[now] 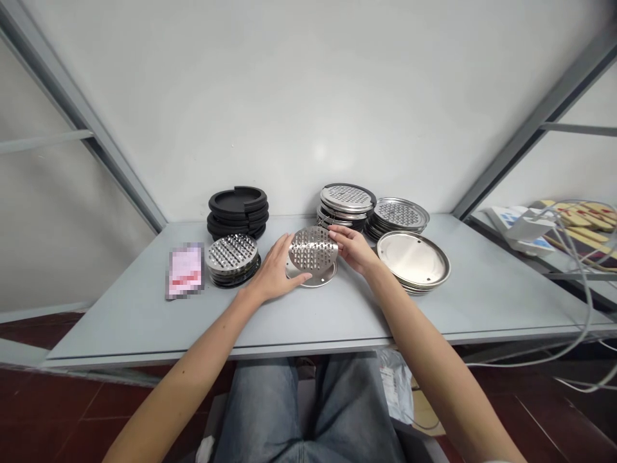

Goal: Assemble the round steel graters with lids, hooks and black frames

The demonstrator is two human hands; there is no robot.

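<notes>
At frame centre, the grater [313,249] overlaps the upper part of the plate [322,279], seemingly being aligned. The right hand [354,251] pinches its edge; whether the left hand [276,270], thumb spread, grips is unclear. Matching their rims calls for steadiness.

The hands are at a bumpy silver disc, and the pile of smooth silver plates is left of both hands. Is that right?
Not quite: the head view shows the pile of smooth silver plates to the right of both the left hand and right hand. The hands are at a bumpy silver disc.
</notes>
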